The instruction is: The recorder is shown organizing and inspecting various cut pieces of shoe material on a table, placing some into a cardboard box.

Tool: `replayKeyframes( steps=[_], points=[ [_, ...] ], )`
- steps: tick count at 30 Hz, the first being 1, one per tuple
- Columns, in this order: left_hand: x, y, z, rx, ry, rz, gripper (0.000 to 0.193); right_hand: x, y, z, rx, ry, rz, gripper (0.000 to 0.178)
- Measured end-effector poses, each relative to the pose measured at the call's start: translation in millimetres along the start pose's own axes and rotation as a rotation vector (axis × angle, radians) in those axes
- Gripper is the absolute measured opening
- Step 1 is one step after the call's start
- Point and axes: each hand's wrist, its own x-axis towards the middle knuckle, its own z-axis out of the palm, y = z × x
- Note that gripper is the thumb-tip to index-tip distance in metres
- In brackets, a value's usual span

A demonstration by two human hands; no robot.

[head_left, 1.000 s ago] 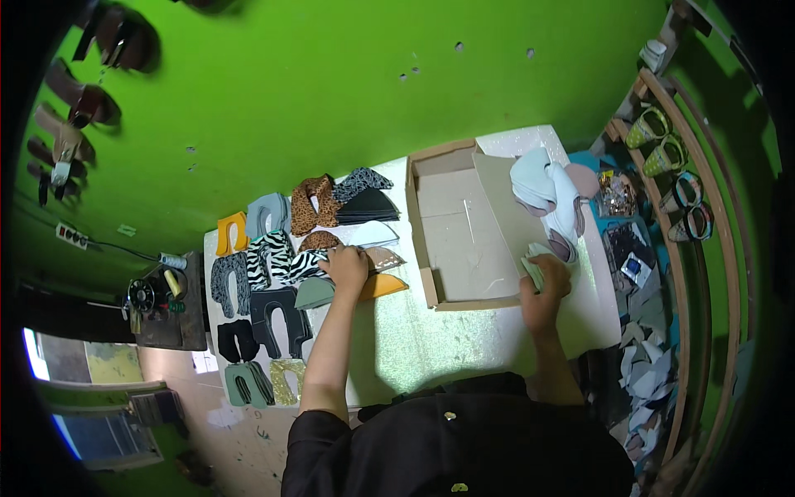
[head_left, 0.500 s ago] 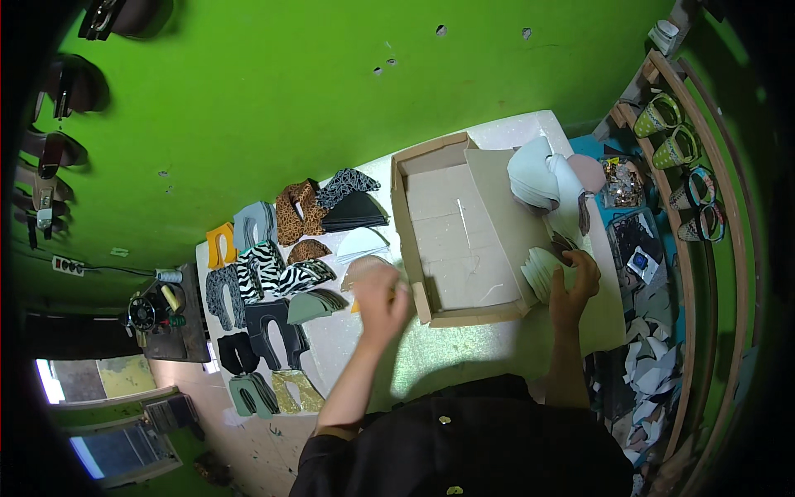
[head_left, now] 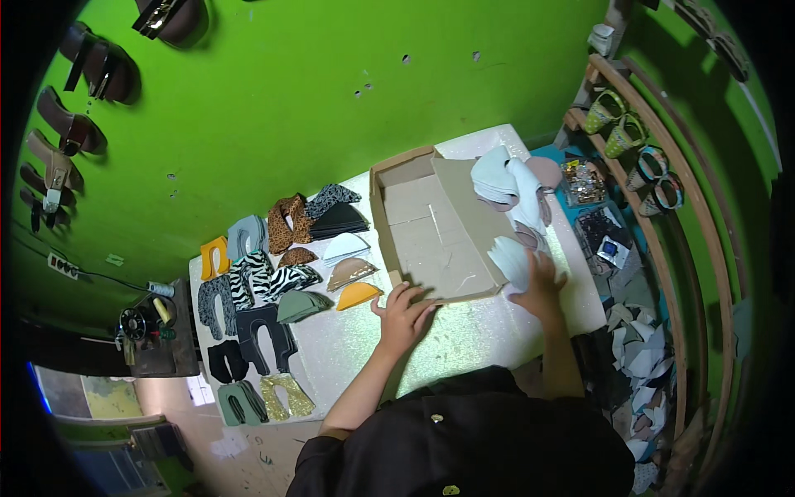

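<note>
With fingers spread, my left hand (head_left: pixel 402 321) is at the near left corner of a shallow cardboard box (head_left: pixel 414 240). Whether its fingertips touch the box I cannot tell. My right hand (head_left: pixel 542 291) grips a stack of pale cut pieces (head_left: pixel 508 262) at the box's near right side. Beyond that stack lie more pale blue-white cut pieces (head_left: pixel 494 178) and a mauve piece (head_left: pixel 543 173), partly over the box's raised flap (head_left: pixel 470 195). Left of the box sit half-round stacks: orange (head_left: pixel 358 296), tan (head_left: pixel 351 273) and white (head_left: pixel 346 248).
Several stacks of U-shaped pieces, among them zebra-striped (head_left: pixel 247 275), black (head_left: pixel 267 335) and gold (head_left: pixel 286 398), cover the table's left part. A wooden rack (head_left: pixel 654 141) with sandals stands at the right, above heaped scraps (head_left: pixel 638 356). A green wall (head_left: pixel 273 91) rises behind.
The view has shifted. My left hand has moved right, from over the tan stack to the box's near corner, and its fingers have spread. The right hand's stack now tilts against the box's edge.
</note>
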Motion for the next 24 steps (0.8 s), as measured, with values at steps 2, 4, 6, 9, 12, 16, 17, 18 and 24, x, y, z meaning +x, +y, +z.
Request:
replayKeyframes(
  steps=[2, 4, 6, 9, 12, 16, 17, 18, 24],
  points=[
    [-2.6, 2.3, 4.2, 0.015, 0.027, -0.051, 0.013, -2.9, 1.7, 13.7, -0.001, -0.071, 0.042, 0.078],
    [-7.5, 3.0, 9.4, 0.019, 0.054, -0.038, 0.013, -3.6, 10.5, 36.4, 0.042, 0.080, -0.017, 0.075],
    [-11.6, 2.9, 12.4, 0.028, 0.078, -0.045, 0.014, -6.2, 13.1, 42.4, 0.083, 0.119, -0.017, 0.074],
    [-13.1, 2.2, 12.8, 0.033, 0.075, -0.057, 0.014, -18.4, 10.9, 36.5, 0.141, 0.167, -0.035, 0.071],
    [-12.8, 2.8, 13.4, 0.012, 0.079, -0.074, 0.014, -35.3, 9.6, 29.1, 0.182, 0.119, 0.010, 0.070],
    [-13.1, 9.4, 10.1, -0.009, 0.036, -0.102, 0.015, -55.2, 17.6, 27.9, 0.235, 0.110, 0.026, 0.068],
    [-15.0, 14.1, 8.4, -0.010, 0.035, -0.109, 0.015, -57.5, 21.0, 30.4, 0.232, 0.104, 0.024, 0.068],
    [-15.6, 19.9, 6.9, -0.008, 0.067, -0.117, 0.018, -57.8, 25.9, 34.4, 0.252, 0.141, 0.007, 0.069],
    [-20.7, 69.3, 27.8, -0.027, 0.177, -0.126, 0.041, -48.1, 46.0, 26.5, 0.269, 0.115, 0.029, 0.079]
  ],
)
